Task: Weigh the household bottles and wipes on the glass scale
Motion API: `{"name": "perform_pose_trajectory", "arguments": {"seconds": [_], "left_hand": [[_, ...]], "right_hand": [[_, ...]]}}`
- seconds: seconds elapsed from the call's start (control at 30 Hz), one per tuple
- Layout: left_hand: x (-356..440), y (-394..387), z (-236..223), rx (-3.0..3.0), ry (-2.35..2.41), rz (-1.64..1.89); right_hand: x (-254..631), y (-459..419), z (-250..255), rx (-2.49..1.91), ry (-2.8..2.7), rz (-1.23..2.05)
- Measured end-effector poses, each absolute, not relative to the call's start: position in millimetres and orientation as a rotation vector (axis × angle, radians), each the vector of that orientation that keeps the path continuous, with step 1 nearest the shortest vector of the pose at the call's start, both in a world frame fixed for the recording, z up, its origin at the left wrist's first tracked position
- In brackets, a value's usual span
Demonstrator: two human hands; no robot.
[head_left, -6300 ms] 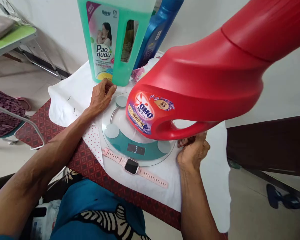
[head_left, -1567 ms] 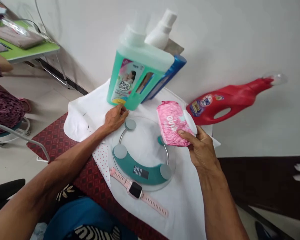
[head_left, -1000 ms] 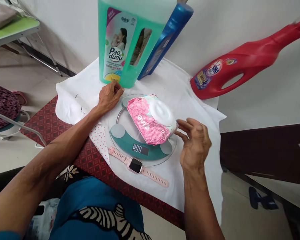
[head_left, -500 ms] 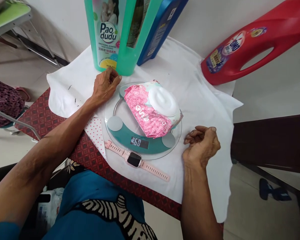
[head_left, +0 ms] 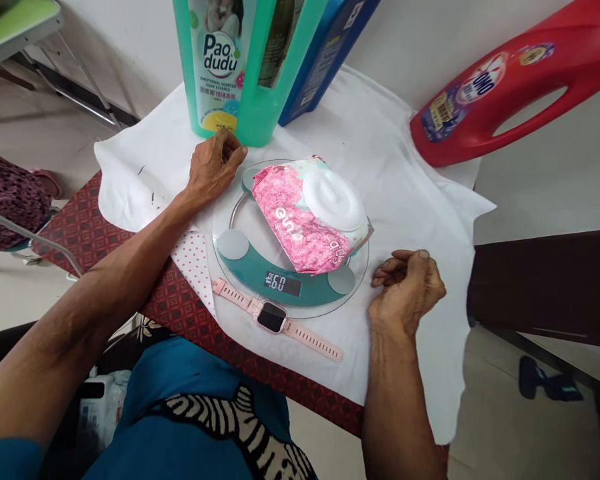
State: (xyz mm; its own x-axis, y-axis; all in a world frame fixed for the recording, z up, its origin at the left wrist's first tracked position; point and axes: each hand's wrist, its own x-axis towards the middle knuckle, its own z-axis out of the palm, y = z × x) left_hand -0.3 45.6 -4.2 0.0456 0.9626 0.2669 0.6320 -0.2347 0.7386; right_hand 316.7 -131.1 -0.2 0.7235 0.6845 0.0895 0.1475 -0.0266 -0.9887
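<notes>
A pink and white pack of wet wipes [head_left: 300, 223] with a round white lid [head_left: 333, 199] lies tilted on a round glass scale [head_left: 260, 267]. The scale's display [head_left: 282, 283] is lit. Beside its upper left edge rests my left hand [head_left: 215, 163], its fingers curled in and nothing seen in them, close to the foot of a green soap bottle [head_left: 220, 80]. My right hand [head_left: 407, 287] lies on the cloth right of the scale, loosely bent, thumb apart and holding nothing. In front of the scale is a pink-strapped smartwatch [head_left: 271, 317].
Behind the scale stands a blue container [head_left: 325, 63], partly hidden by the green bottle. A red OMO detergent bottle [head_left: 505, 100] leans at the right. White cloth [head_left: 420, 207] covers much of the red patterned table [head_left: 170, 293]. Blue slippers [head_left: 550, 381] lie on the floor.
The whole view has shifted slightly, so the things appear a little further right. Both hands, the wipes pack and the scale keep their places.
</notes>
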Motion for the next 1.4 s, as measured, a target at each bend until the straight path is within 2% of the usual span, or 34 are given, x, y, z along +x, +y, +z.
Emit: {"name": "perform_pose_trajectory", "arguments": {"seconds": [0.43, 1.0, 1.4], "left_hand": [[-1, 47, -9, 1.878, 1.538, 1.090], [14, 42, 13, 1.958, 1.621, 1.000], [10, 54, 2, 2.058, 1.518, 1.078]], "right_hand": [[302, -131, 8, -1.580, -0.726, 0.484], [302, -124, -5, -1.549, -0.805, 0.385], [307, -124, -9, -1.517, -0.895, 0.372]]}}
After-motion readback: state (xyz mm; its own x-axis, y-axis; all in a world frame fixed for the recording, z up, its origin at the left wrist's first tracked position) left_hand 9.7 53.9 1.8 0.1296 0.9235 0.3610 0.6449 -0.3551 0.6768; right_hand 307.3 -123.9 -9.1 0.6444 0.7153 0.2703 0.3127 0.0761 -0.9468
